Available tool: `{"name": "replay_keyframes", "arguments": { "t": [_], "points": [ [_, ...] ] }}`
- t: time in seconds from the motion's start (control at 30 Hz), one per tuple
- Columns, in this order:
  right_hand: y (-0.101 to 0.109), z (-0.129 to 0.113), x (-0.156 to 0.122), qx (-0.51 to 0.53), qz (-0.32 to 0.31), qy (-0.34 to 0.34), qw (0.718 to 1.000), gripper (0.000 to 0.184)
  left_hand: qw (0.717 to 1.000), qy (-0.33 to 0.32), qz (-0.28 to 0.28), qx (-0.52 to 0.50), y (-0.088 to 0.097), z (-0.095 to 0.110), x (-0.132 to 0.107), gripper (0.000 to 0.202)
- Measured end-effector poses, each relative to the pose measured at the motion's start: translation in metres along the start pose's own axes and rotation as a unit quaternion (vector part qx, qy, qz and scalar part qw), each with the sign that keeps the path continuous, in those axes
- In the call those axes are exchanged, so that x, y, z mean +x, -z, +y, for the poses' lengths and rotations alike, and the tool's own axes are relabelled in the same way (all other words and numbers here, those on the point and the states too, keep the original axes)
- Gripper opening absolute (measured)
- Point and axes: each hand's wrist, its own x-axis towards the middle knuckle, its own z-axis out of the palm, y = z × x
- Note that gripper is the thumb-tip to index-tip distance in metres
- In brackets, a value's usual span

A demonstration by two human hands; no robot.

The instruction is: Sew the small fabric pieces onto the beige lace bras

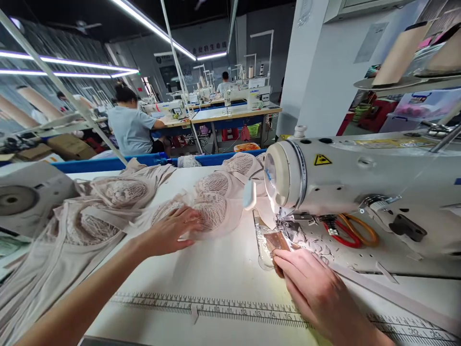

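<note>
My left hand (172,231) lies flat with fingers spread on a beige lace bra cup (212,214) on the white sewing table (216,274). My right hand (312,288) rests by the needle of the white sewing machine (360,182). Its fingertips press a small brown fabric piece (275,242) against the bed under the presser foot (284,223). A beige strap (389,294) runs out to the right from under that hand.
A pile of beige lace bras (90,216) covers the table's left and back. Scissors with red and orange handles (347,230) lie on the machine bed among fabric scraps. A printed ruler (230,307) runs along the front edge. Other people sit at machines (131,127) behind.
</note>
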Motion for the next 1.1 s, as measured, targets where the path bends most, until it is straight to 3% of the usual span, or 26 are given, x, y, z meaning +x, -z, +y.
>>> {"name": "replay_keyframes", "arguments": {
  "t": [0.1,0.23,0.3,0.37,0.43,0.5,0.57,0.67,0.73,0.8,0.83,0.9,0.97,1.03,1.1],
  "points": [
    [0.002,-0.015,0.006,0.107,-0.02,-0.019,0.994,0.029,0.998,-0.019,-0.025,0.049,-0.003,0.001,0.0,0.004],
    [0.003,-0.044,0.009,0.262,-0.053,-0.086,0.96,0.027,0.998,0.005,-0.002,0.061,0.0,0.028,0.029,0.015],
    [0.002,-0.061,0.015,0.339,-0.082,-0.157,0.924,0.036,0.997,0.059,0.039,0.039,0.009,0.038,0.048,0.016],
    [0.001,-0.076,0.026,0.434,-0.102,-0.217,0.868,0.044,0.99,0.117,0.072,0.015,0.02,0.038,0.066,0.017],
    [-0.001,-0.083,0.039,0.521,-0.1,-0.238,0.813,0.04,0.985,0.158,0.074,-0.008,0.031,0.026,0.083,0.019],
    [-0.002,-0.083,0.047,0.562,-0.089,-0.27,0.777,0.038,0.982,0.179,0.052,-0.028,0.039,0.004,0.094,0.021],
    [-0.001,-0.073,0.046,0.576,-0.085,-0.307,0.753,0.042,0.98,0.19,0.018,-0.047,0.043,-0.021,0.099,0.023],
    [0.006,-0.047,0.031,0.571,-0.136,-0.344,0.733,0.039,0.979,0.198,-0.006,-0.045,0.037,-0.044,0.098,0.019],
    [0.011,-0.028,0.02,0.513,-0.182,-0.381,0.747,0.031,0.977,0.211,0.01,-0.023,0.024,-0.042,0.1,0.018],
    [0.012,-0.012,0.012,0.405,-0.207,-0.394,0.799,0.025,0.981,0.189,0.042,-0.005,0.006,-0.024,0.11,0.026],
    [0.011,-0.005,0.009,0.335,-0.207,-0.38,0.837,0.026,0.987,0.148,0.058,-0.009,-0.004,-0.012,0.119,0.029],
    [0.007,0.003,0.006,0.185,-0.183,-0.312,0.914,0.029,0.995,0.004,0.088,-0.046,-0.025,0.015,0.139,0.031],
    [0.001,0.006,0.004,0.045,-0.137,-0.238,0.96,0.029,0.985,-0.112,0.091,-0.09,-0.043,0.037,0.16,0.02],
    [-0.003,0.005,0.002,-0.074,-0.085,-0.186,0.976,0.025,0.982,-0.135,0.082,-0.108,-0.056,0.049,0.178,0.013],
    [-0.002,0.002,-0.001,-0.162,-0.041,-0.155,0.974,0.023,0.986,-0.104,0.081,-0.106,-0.066,0.052,0.192,0.019]
  ]
}}
